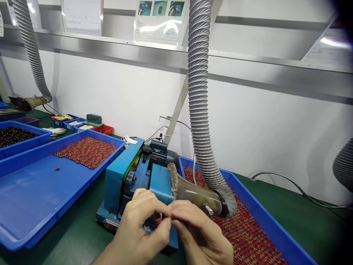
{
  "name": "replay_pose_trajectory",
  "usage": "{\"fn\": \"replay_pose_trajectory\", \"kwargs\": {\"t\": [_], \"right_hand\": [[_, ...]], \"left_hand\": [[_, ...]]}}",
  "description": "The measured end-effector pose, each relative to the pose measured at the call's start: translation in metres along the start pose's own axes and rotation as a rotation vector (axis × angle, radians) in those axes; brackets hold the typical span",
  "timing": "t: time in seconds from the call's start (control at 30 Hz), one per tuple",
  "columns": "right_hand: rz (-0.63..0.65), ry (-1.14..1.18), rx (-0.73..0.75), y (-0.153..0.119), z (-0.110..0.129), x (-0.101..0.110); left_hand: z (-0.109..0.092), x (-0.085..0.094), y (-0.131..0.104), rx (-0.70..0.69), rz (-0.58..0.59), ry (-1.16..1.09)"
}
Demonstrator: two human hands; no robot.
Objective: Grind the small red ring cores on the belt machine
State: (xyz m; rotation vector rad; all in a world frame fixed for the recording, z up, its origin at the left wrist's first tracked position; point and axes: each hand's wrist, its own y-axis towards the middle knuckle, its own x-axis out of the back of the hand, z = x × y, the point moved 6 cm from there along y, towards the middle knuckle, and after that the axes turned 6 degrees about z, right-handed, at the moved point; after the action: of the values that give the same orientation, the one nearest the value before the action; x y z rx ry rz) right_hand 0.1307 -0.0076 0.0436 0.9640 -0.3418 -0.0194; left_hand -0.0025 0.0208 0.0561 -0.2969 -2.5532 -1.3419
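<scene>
Nothing can be read — print on the photo sheet (pixel 160 25), high beyond the left hand (pixel 138 224) and right hand (pixel 202 232), is too small; the plainer sheet (pixel 82 16), farther left — too faint.

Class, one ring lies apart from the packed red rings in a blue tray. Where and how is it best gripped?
Probably from straight above, thumb and fingertip pinching opposite outer edges of the lone ring: it lies flat on the blue tray, with bare floor around it.
</scene>
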Motion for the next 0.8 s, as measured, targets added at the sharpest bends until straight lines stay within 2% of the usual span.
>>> {"fn": "replay_pose_trajectory", "kwargs": {"t": [0.07, 0.13, 0.17, 0.23, 0.27, 0.33, 0.37, 0.47, 0.53, 0.63, 0.7, 0.77, 0.8], "right_hand": [[-0.084, -0.111, 0.063, -0.003, 0.005, -0.001], [-0.165, -0.153, -0.072, -0.007, -0.001, -0.002], [-0.171, -0.095, -0.2, -0.009, -0.009, -0.004], [-0.102, 0.182, -0.437, -0.013, -0.024, -0.013], [-0.068, 0.349, -0.485, -0.014, -0.027, -0.017], [-0.054, 0.532, -0.412, -0.01, -0.025, -0.017], [-0.061, 0.503, -0.333, -0.007, -0.022, -0.013], [-0.07, 0.212, -0.098, -0.001, -0.01, -0.001], [-0.056, 0.055, 0.026, 0.0, -0.003, 0.0], [-0.119, -0.12, 0.147, -0.003, 0.006, -0.002], [-0.222, -0.149, 0.09, -0.006, 0.006, -0.002], [-0.259, -0.053, -0.134, -0.008, -0.006, -0.004], [-0.235, 0.061, -0.286, -0.01, -0.015, -0.007]], "left_hand": [[-0.003, -0.001, -0.003, -0.084, -0.023, 0.102], [-0.007, -0.004, -0.008, -0.201, -0.041, 0.282], [-0.009, -0.005, -0.011, -0.251, -0.046, 0.369], [-0.01, -0.007, -0.013, -0.297, -0.046, 0.466], [-0.009, -0.007, -0.013, -0.293, -0.051, 0.451], [-0.007, -0.003, -0.009, -0.225, -0.064, 0.325], [-0.006, -0.002, -0.006, -0.174, -0.065, 0.234], [-0.001, 0.0, 0.0, -0.028, -0.041, 0.002], [0.001, 0.0, 0.001, 0.017, -0.019, -0.059], [-0.001, -0.001, -0.001, -0.042, -0.031, 0.015], [-0.006, -0.003, -0.006, -0.152, -0.048, 0.184], [-0.012, -0.007, -0.011, -0.271, -0.082, 0.395], [-0.015, -0.009, -0.013, -0.315, -0.1, 0.481]]}}
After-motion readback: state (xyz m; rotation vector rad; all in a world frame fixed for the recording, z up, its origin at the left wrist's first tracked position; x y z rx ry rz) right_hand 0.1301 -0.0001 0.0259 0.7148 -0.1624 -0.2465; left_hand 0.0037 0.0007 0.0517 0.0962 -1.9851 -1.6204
